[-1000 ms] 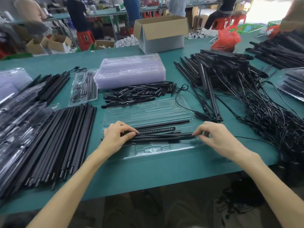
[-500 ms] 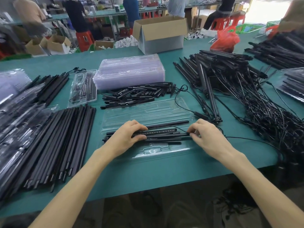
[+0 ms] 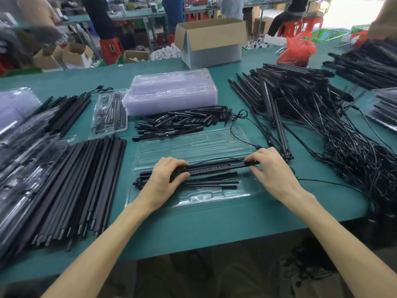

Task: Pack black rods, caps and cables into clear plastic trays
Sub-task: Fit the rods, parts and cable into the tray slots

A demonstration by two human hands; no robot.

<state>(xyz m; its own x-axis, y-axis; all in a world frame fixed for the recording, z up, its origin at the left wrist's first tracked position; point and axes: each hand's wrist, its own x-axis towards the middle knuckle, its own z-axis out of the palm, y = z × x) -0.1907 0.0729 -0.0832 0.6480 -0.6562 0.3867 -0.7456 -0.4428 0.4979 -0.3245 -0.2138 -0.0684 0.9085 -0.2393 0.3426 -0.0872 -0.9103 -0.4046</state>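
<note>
Both hands hold one black rod (image 3: 214,167) across the clear tray (image 3: 193,147): left hand (image 3: 165,179) curled round its left end, right hand (image 3: 270,168) pinching its right end. More rods (image 3: 210,182) lie in tray, nearer side. Loose caps (image 3: 178,123) behind tray, cable tangle (image 3: 354,151) right of it.

I had one wide-angle view, worn on the person's head and facing forward and down over the green table (image 3: 214,229). It sat close above the work. Both forearms reached in from the bottom corners, and the left hand (image 3: 165,179) and right hand (image 3: 272,171) gripped a black rod (image 3: 214,167) over a clear tray (image 3: 199,198) near mid-frame. Higher up, the view took in the far side of the table, a cardboard box (image 3: 212,39) and benches beyond it.
</note>
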